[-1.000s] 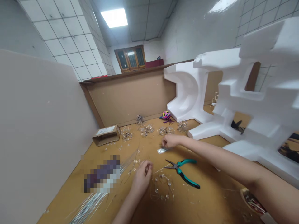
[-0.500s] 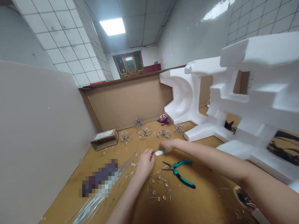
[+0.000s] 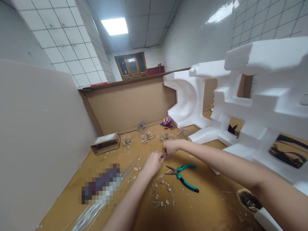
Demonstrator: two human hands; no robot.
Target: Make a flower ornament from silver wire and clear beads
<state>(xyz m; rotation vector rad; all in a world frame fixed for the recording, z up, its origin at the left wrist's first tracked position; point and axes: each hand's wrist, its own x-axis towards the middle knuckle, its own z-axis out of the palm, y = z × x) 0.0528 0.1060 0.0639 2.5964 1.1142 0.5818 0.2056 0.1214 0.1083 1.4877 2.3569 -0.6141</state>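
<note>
My left hand (image 3: 154, 161) and my right hand (image 3: 170, 148) meet over the middle of the table, fingertips close together. Both are closed in a pinch on a small bunch of short silvery wires (image 3: 166, 156), mostly hidden by the fingers. Just in front lie long-nose pliers (image 3: 178, 172) with teal handles, jaws apart. Left of the pliers is a ring of wire with clear beads (image 3: 157, 196). Loose clear beads (image 3: 135, 168) are scattered left of my left hand.
Several wire-and-bead clusters (image 3: 148, 137) stand towards the back, near a colourful striped object (image 3: 166, 121). A small open cardboard box (image 3: 106, 143) sits at left, long wires (image 3: 89, 215) in front. White foam packing (image 3: 261, 106) fills the right; a round container (image 3: 249, 199) stands below my right forearm.
My left hand has moved up and right to meet my right hand and closed on the wire bunch, which is now mostly covered. The view has shifted slightly.
</note>
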